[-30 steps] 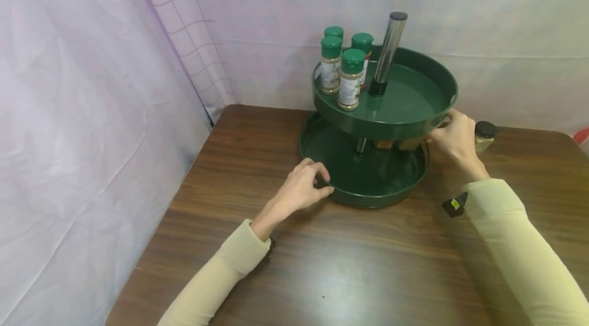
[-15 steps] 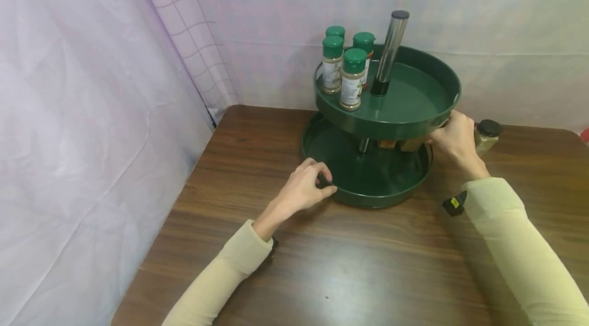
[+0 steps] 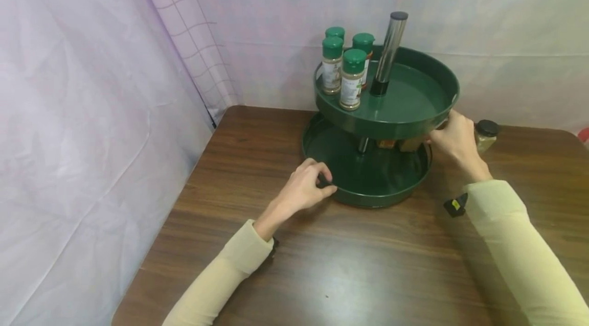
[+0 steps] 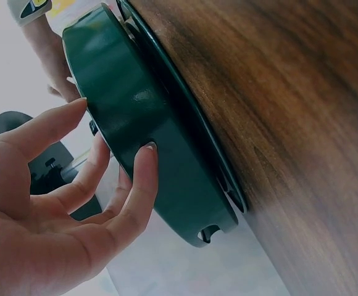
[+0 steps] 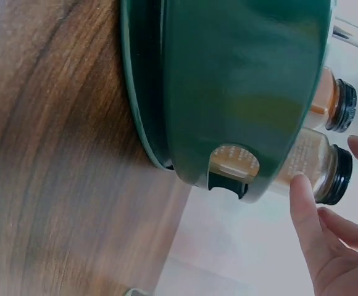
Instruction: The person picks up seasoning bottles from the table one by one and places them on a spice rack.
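Observation:
A green two-tier turntable (image 3: 386, 129) stands on the table. My left hand (image 3: 301, 185) pinches the rim of its lower tray (image 3: 368, 201); in the left wrist view the thumb lies at the rim and a fingertip presses the outer wall. My right hand (image 3: 455, 137) reaches in at the right, beneath the upper tray (image 3: 414, 91). In the right wrist view its fairly straight index finger (image 5: 303, 203) touches a black-lidded spice jar (image 5: 305, 157), while the thumb is apart from the lid. A second jar (image 5: 322, 102) with orange contents stands beside it.
Several green-capped spice bottles (image 3: 352, 80) stand on the left of the upper tray. A metal post (image 3: 391, 50) rises through it. Another black-lidded jar (image 3: 485, 134) stands on the wooden table (image 3: 391, 264) behind my right hand. White curtains (image 3: 276, 19) hang around the table.
The head view shifts slightly. Both hands keep nearly the same places, and the turntable shows hardly any turn.

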`<state>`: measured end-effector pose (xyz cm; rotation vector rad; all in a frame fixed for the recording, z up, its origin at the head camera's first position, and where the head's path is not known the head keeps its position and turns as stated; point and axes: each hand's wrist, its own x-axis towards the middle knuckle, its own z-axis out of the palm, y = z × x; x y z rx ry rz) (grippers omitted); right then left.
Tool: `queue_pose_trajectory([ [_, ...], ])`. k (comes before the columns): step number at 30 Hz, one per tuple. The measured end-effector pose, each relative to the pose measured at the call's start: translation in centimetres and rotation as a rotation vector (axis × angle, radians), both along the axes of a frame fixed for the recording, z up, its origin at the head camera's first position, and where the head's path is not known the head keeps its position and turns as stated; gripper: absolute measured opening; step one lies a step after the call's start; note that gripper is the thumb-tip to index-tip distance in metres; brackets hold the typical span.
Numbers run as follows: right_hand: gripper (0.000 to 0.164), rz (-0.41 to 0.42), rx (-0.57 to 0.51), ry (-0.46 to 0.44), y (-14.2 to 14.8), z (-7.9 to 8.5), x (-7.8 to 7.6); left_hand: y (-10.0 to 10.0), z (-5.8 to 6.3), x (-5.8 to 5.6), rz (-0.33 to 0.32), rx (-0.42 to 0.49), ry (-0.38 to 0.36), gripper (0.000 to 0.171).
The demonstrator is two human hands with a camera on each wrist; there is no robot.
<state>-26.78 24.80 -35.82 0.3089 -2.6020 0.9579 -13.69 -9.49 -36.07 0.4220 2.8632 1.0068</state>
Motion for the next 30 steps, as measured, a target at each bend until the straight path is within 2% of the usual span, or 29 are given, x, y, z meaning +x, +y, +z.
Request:
queue_pose_trajectory([
  [5,0.047,0.002,-0.108,-0.031,0.5,0.7,0.8,0.1,0.0,0.0,-0.005,-0.002,-0.004,0.021],
  [14,0.048,-0.017,-0.134,0.062,2.6,2.2,1.5,0.1,0.0,-0.1,-0.01,-0.011,0.001,0.021],
  [22,0.047,-0.139,-0.124,0.127,5.9,2.4,1.9,0.2,0.2,0.2,-0.014,-0.005,0.0,0.022],
  [25,0.048,-0.188,-0.139,0.129,7.2,2.4,2.3,0.2,0.3,0.2,-0.017,-0.008,0.0,0.022],
  [30,0.051,-0.224,-0.214,0.039,9.1,1.9,2.9,0.3,0.4,0.2,-0.017,-0.004,-0.006,0.021],
])
